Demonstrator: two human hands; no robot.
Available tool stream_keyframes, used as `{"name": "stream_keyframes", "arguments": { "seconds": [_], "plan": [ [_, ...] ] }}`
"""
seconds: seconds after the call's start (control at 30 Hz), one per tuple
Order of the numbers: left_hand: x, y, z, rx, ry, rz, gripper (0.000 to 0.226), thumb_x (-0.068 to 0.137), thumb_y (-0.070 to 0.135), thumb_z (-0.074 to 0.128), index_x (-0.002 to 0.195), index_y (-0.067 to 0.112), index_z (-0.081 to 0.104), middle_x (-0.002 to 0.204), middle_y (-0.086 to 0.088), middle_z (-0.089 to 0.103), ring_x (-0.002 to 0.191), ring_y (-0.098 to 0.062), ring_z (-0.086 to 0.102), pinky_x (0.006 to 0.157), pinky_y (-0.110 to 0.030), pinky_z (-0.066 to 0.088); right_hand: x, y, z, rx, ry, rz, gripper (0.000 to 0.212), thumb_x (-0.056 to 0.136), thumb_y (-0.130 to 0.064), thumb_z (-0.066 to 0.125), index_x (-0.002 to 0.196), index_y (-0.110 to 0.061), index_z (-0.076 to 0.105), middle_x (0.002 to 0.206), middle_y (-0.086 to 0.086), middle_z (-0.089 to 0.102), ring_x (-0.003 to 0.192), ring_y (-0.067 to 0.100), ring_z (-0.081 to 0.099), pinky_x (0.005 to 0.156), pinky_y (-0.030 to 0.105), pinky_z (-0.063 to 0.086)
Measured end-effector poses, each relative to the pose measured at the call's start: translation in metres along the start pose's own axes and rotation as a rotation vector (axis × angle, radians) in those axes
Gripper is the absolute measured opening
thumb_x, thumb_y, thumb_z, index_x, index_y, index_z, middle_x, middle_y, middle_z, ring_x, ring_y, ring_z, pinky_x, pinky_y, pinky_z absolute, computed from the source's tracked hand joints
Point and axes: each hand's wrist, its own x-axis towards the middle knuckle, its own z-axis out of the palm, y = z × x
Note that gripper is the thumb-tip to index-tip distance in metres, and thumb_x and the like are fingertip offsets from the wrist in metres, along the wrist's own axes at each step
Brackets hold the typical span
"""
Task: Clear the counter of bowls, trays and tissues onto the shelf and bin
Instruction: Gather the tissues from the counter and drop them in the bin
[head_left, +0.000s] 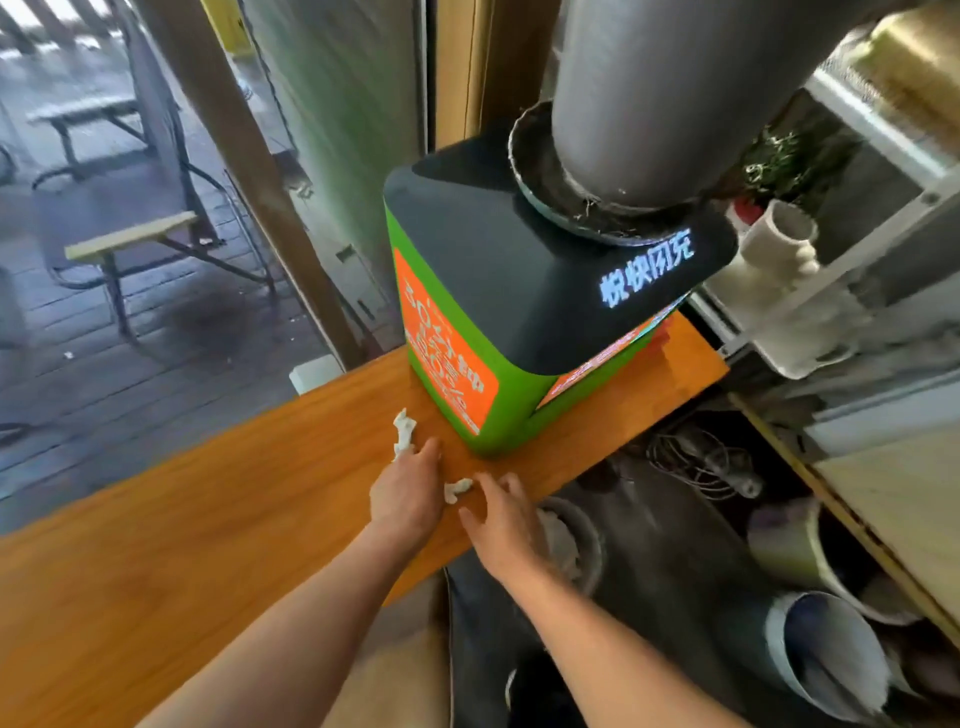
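Wooden counter (182, 545) runs from lower left toward upper right, orange-brown, mostly bare. At its far end stands a green and orange box (467, 374) with a black top bearing lit characters. A dish (550, 197) sits on that top, and a wide grey pipe (649, 93) comes down into the dish.

Two crumpled white tissues lie on the counter just in front of the box. The longer tissue (403, 434) is at the left, its lower end under the fingertips of the left hand (405, 493). That hand lies palm down, fingers stretched forward and close together, pressing on or touching the tissue; whether it grips it cannot be told. The smaller tissue (457, 489) lies between the two hands, against the left hand's edge. The right hand (506, 525) hovers at the counter's near edge, fingers loosely spread and slightly curled, holding nothing, fingertips just beside the smaller tissue.

The box stands close behind both tissues and blocks the far side.

Below the counter edge, under the right hand, a round bin (576, 545) shows white crumpled paper inside. Further right on the floor: tangled cables (701, 462) and two tipped buckets (831, 649). A white metal shelf (872, 218) holds a white pipe fitting (779, 244). Left, through glass, outdoor benches (130, 239) on decking.
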Motion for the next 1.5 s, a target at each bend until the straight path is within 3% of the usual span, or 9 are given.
{"name": "stream_keyframes", "arguments": {
  "seconds": [0.27, 0.37, 0.47, 0.73, 0.9, 1.0, 1.1, 1.3, 1.5],
  "plan": [
    [0.002, -0.021, 0.012, 0.008, -0.002, 0.079, 0.004, 0.091, 0.014, 0.053, 0.088, 0.014, 0.051, 0.100, -0.013, 0.052, 0.086, -0.035, 0.060, 0.060, -0.036, 0.034, 0.006, -0.007, 0.033, -0.068, 0.120, -0.088, 0.015, 0.095, -0.031, 0.059, 0.108, -0.028, 0.064, 0.116, -0.001, 0.050, 0.099, 0.022, 0.057, 0.080, 0.043, 0.054],
    [-0.007, -0.029, 0.014, -0.033, 0.015, 0.097, 0.013, 0.093, 0.014, 0.054, 0.082, 0.014, 0.047, 0.111, -0.011, 0.048, 0.080, -0.028, 0.056, 0.063, -0.034, 0.039, 0.006, -0.009, 0.034, -0.045, 0.124, -0.106, 0.013, 0.094, -0.028, 0.059, 0.104, -0.024, 0.065, 0.114, 0.001, 0.052, 0.099, 0.024, 0.056, 0.081, 0.044, 0.053],
    [-0.015, -0.040, 0.010, -0.064, 0.040, 0.092, 0.008, 0.098, 0.018, 0.049, 0.096, 0.012, 0.054, 0.116, -0.011, 0.052, 0.090, -0.026, 0.057, 0.077, -0.038, 0.052, 0.006, -0.013, 0.032, -0.021, 0.117, -0.077, 0.007, 0.092, -0.024, 0.061, 0.095, -0.017, 0.060, 0.110, 0.003, 0.055, 0.096, 0.026, 0.057, 0.080, 0.045, 0.053],
    [-0.011, -0.072, -0.025, -0.198, 0.013, 0.003, 0.021, 0.087, -0.001, 0.054, 0.090, 0.020, 0.053, 0.092, 0.000, 0.058, 0.087, -0.019, 0.056, 0.075, -0.032, 0.050, 0.009, -0.044, 0.023, 0.067, 0.064, -0.054, 0.031, 0.079, -0.004, 0.052, 0.066, -0.023, 0.033, 0.074, -0.002, 0.050, 0.071, 0.022, 0.052, 0.051, 0.027, 0.039],
    [0.017, -0.079, -0.027, -0.216, 0.060, -0.022, 0.007, 0.095, 0.020, 0.049, 0.094, 0.022, 0.056, 0.095, 0.000, 0.060, 0.084, -0.016, 0.056, 0.072, -0.030, 0.050, 0.022, -0.062, 0.029, 0.069, -0.005, -0.058, 0.020, 0.088, -0.003, 0.049, 0.083, -0.022, 0.050, 0.093, 0.001, 0.059, 0.083, 0.021, 0.058, 0.065, 0.032, 0.050],
    [0.025, -0.071, -0.019, -0.203, 0.101, -0.027, 0.022, 0.093, 0.043, 0.056, 0.106, 0.026, 0.052, 0.095, 0.007, 0.055, 0.079, -0.011, 0.056, 0.059, -0.024, 0.047, 0.037, -0.070, 0.030, 0.126, -0.010, -0.067, 0.017, 0.089, -0.005, 0.049, 0.098, -0.020, 0.052, 0.110, 0.004, 0.055, 0.100, 0.025, 0.056, 0.081, 0.035, 0.048],
    [0.030, -0.070, -0.009, -0.174, 0.128, -0.009, 0.024, 0.093, 0.044, 0.058, 0.109, 0.028, 0.051, 0.096, 0.008, 0.052, 0.077, -0.011, 0.054, 0.054, -0.022, 0.044, 0.053, -0.074, 0.028, 0.133, 0.004, -0.110, 0.031, 0.089, -0.012, 0.053, 0.120, -0.018, 0.053, 0.121, 0.009, 0.051, 0.111, 0.028, 0.053, 0.096, 0.043, 0.047],
    [0.023, -0.095, -0.003, -0.153, 0.132, 0.038, 0.014, 0.096, 0.028, 0.045, 0.102, 0.022, 0.057, 0.094, 0.000, 0.053, 0.079, -0.018, 0.056, 0.061, -0.030, 0.046, 0.079, -0.077, 0.023, -0.061, -0.029, -0.225, 0.044, 0.100, -0.019, 0.051, 0.140, -0.036, 0.046, 0.118, 0.009, 0.046, 0.105, 0.027, 0.053, 0.096, 0.040, 0.047],
    [0.024, -0.101, -0.008, -0.158, 0.223, 0.020, 0.022, 0.096, 0.030, 0.048, 0.118, 0.025, 0.048, 0.104, 0.001, 0.052, 0.073, -0.015, 0.056, 0.056, -0.029, 0.053, 0.081, -0.071, 0.031, -0.102, -0.016, -0.204, 0.030, 0.096, -0.026, 0.060, 0.126, -0.027, 0.055, 0.117, 0.006, 0.047, 0.104, 0.025, 0.055, 0.088, 0.035, 0.049]
  ]
}}
